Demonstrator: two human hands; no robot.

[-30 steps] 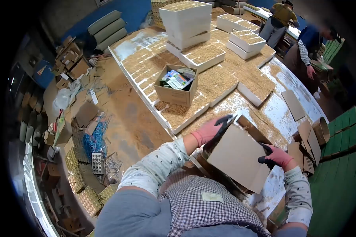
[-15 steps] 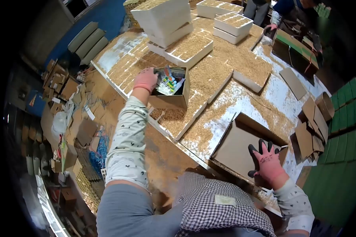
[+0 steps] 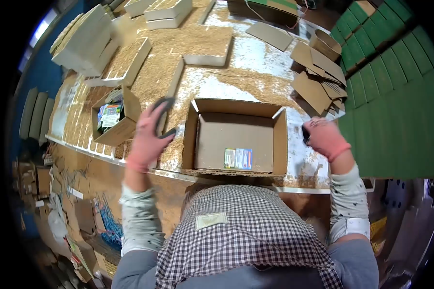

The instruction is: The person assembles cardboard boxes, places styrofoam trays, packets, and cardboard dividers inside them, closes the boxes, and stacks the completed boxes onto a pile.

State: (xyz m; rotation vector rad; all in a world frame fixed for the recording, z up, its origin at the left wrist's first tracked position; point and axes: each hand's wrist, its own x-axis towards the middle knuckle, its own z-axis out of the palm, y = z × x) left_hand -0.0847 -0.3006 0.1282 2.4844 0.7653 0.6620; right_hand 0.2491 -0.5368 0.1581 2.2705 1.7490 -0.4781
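Note:
An open cardboard box [image 3: 234, 132] sits in front of me at the table edge. On its floor lies a small, brightly printed card or packet [image 3: 238, 158]. Just left of this box is my left hand [image 3: 147, 137], gloved in pink with dark fingertips, its fingers spread and holding nothing. Beyond the box's right side, my right hand [image 3: 325, 137] has its gloved fingers curled inward, and nothing shows in them. Further left, a smaller tilted carton [image 3: 124, 126] holds several colourful printed packets [image 3: 110, 115].
Wood-coloured small pieces cover much of the white table [image 3: 246, 86]. White trays [image 3: 130, 67] filled with them stand at the back left. Flat cardboard pieces [image 3: 318, 77] lie at the right, beside stacked green boxes [image 3: 390, 111].
My left hand has left the small carton and come beside the large box, where a printed packet now shows. My right hand has moved out of that box to its right. The view has turned right.

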